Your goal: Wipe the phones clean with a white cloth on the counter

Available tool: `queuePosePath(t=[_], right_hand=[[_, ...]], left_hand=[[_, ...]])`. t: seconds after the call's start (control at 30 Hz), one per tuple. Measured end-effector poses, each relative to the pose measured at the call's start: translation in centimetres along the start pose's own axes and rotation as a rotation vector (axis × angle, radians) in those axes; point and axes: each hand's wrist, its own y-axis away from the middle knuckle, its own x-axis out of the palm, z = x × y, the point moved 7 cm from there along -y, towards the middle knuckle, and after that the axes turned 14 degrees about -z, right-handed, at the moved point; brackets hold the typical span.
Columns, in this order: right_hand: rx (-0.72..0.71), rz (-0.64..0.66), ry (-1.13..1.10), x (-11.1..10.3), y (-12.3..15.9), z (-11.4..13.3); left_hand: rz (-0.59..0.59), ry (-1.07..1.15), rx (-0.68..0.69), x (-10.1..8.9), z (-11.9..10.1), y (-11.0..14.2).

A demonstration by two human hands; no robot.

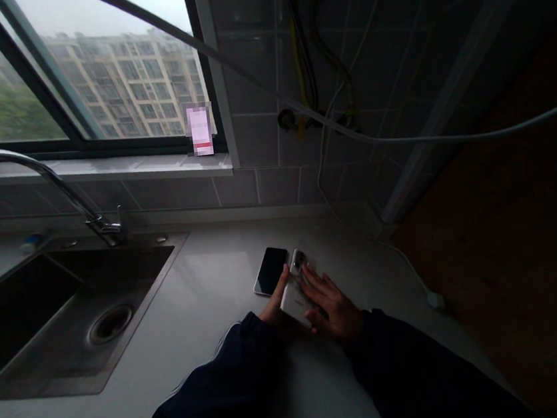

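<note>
I log the left hand [274, 311] clasping a white phone [295, 300] on the counter [207, 291], right of the sink [144, 311]; the right hand [332, 303] lies spread across it, steadying it. A black phone [270, 270] sits just far of it.

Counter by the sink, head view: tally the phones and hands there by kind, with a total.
Smartphones: 2 (black-screened smartphone, white-backed smartphone)
Hands: 2 (left hand, right hand)
Total: 4
</note>
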Motion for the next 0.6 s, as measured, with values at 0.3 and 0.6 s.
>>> queuePosePath(t=[0.3,0.6], right_hand=[[-0.117,0.031,0.041,0.0,-0.1,0.7],[0.051,-0.130,0.136,-1.9,-0.9,-1.8]], left_hand=[[0.040,-0.011,0.035,-0.1,-0.1,-0.5],[0.180,-0.223,-0.088,0.6,1.3,0.6]])
